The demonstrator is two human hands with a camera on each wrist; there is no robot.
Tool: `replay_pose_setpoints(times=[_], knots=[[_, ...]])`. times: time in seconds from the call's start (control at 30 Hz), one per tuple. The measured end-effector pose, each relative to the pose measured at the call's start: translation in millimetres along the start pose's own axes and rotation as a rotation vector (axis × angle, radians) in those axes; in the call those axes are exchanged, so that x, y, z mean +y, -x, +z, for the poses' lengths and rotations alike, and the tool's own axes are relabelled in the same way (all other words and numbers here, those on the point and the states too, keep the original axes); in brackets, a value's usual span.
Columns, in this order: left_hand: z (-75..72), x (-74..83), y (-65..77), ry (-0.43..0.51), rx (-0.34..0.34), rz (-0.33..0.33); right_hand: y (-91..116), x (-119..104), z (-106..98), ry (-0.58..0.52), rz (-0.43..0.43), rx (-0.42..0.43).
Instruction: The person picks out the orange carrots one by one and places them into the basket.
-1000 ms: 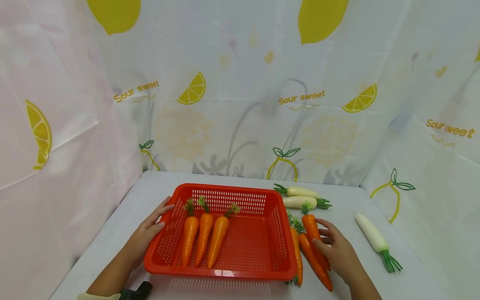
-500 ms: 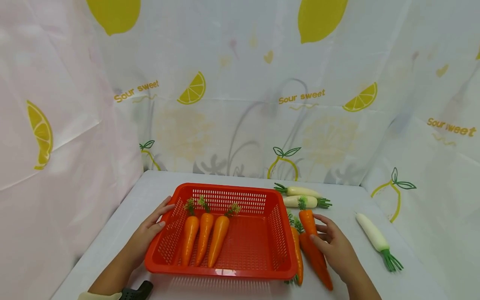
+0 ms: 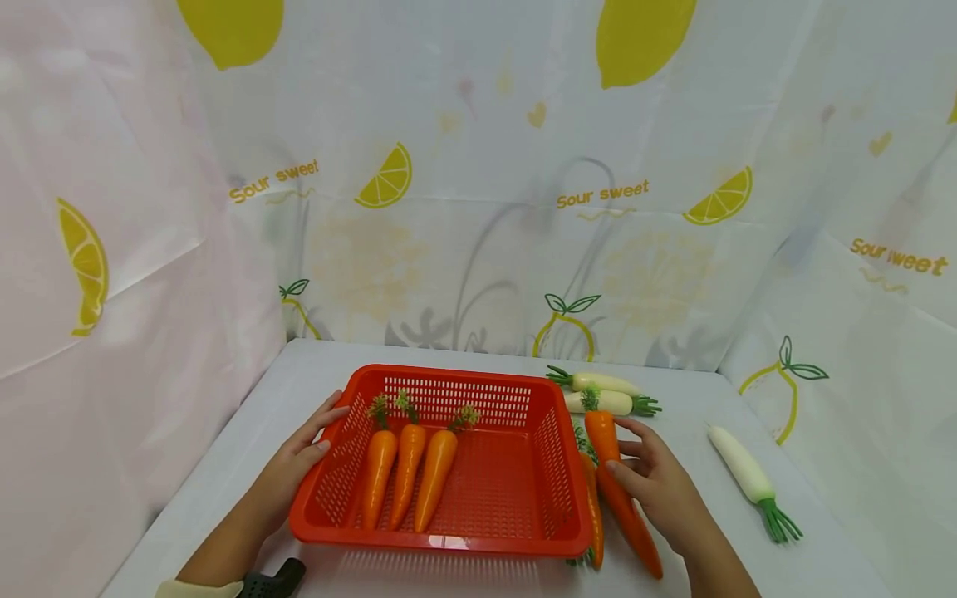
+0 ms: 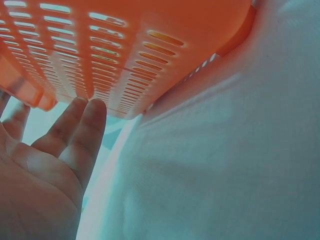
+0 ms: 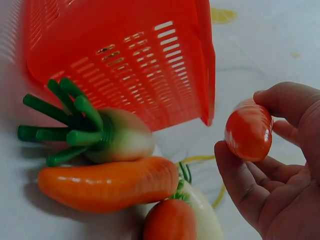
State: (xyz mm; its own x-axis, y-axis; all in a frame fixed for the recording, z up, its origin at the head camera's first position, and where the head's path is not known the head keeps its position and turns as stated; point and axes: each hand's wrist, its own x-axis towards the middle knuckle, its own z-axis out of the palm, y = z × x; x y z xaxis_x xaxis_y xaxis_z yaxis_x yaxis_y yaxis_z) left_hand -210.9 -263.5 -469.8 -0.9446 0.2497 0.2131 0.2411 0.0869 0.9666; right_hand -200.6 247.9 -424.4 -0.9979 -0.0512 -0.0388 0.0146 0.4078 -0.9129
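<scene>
My right hand (image 3: 660, 484) pinches an orange carrot (image 3: 602, 436) with a green leafy top between thumb and fingers, just outside the basket's right wall. The right wrist view shows this carrot's glossy tapered end (image 5: 248, 131), raised over the table. Below it lie two more carrots, one long carrot (image 3: 634, 536) and one close against the basket (image 3: 593, 507). My left hand (image 3: 295, 457) rests on the left rim of the red perforated basket (image 3: 441, 544). Its fairly straight fingers (image 4: 90, 130) touch the outer wall. Three carrots lie side by side in the basket's left half, including one carrot (image 3: 436, 482).
Behind the basket's right corner lie two white radishes (image 3: 606, 404). Another white radish (image 3: 743, 465) lies farther right. Beside the basket wall is a radish with green stalks (image 5: 125, 137), mostly hidden in the head view. Printed cloth (image 3: 478, 249) surrounds the white table (image 3: 792, 573).
My right hand has lifted the carrot off the others and moved it up and left, nearer the basket's right rim. The left hand and basket have stayed put.
</scene>
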Motion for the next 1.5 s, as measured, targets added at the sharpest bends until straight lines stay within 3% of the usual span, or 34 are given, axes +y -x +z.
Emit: replay_pose_setpoints(times=[0.37,0.7,0.97,1.5], knots=[[0.3,1.2,-1.2,0.003,0.001,0.002,-1,-18,2,-0.031,-0.034,-0.063],[-0.2,1.1,0.8,0.007,-0.001,0.0,-5,-31,4,-0.065,-0.054,-0.176],[-0.5,0.2,-0.1,0.019,0.0,-0.008,-9,-46,4,-0.063,-0.02,-0.128],[-0.9,-1.2,-0.4,0.009,-0.005,0.0,-15,-71,11,-0.159,0.003,-0.178]])
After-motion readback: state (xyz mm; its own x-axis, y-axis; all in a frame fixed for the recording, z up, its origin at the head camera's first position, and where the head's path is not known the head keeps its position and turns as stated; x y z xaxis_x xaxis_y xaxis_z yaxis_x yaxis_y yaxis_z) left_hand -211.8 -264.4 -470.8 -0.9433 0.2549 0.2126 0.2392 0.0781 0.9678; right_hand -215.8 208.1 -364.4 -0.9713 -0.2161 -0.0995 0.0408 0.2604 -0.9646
